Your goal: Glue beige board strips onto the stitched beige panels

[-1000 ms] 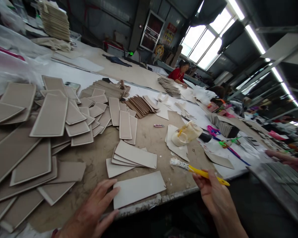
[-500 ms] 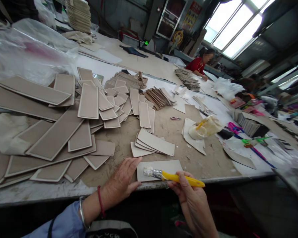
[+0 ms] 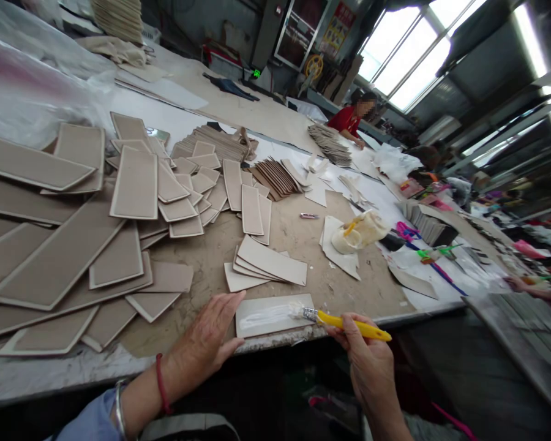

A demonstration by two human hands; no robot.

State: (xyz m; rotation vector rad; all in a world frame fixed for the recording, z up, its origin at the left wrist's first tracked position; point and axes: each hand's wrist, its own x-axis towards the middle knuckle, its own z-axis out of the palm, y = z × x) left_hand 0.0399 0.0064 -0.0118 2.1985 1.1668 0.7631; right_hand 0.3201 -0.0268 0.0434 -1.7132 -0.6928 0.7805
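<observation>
A pale rectangular panel (image 3: 266,320) lies at the table's front edge with a wet white streak along it. My right hand (image 3: 362,349) grips a yellow-handled brush (image 3: 344,323), its bristles on the panel's right part. At the panel's left end rests my left hand (image 3: 211,331), fingers apart, fingertips and thumb touching its edge. Just behind lies a small fanned stack of pale panels (image 3: 273,260). A white tub (image 3: 346,237) smeared with yellowish paste stands on a pale scrap farther right.
Heaped beige panels (image 3: 133,184) cover the left of the table (image 3: 303,233), beside clear plastic (image 3: 37,86). A small red cutter (image 3: 309,215) lies mid-table. Farther back, a person in red (image 3: 346,119) leans by a stack. Green-handled scissors (image 3: 429,255) lie at the right.
My right hand has drawn the brush rightward across the panel, and a longer white streak now shows. My left hand stays at the panel's left end. The whole view has shifted slightly.
</observation>
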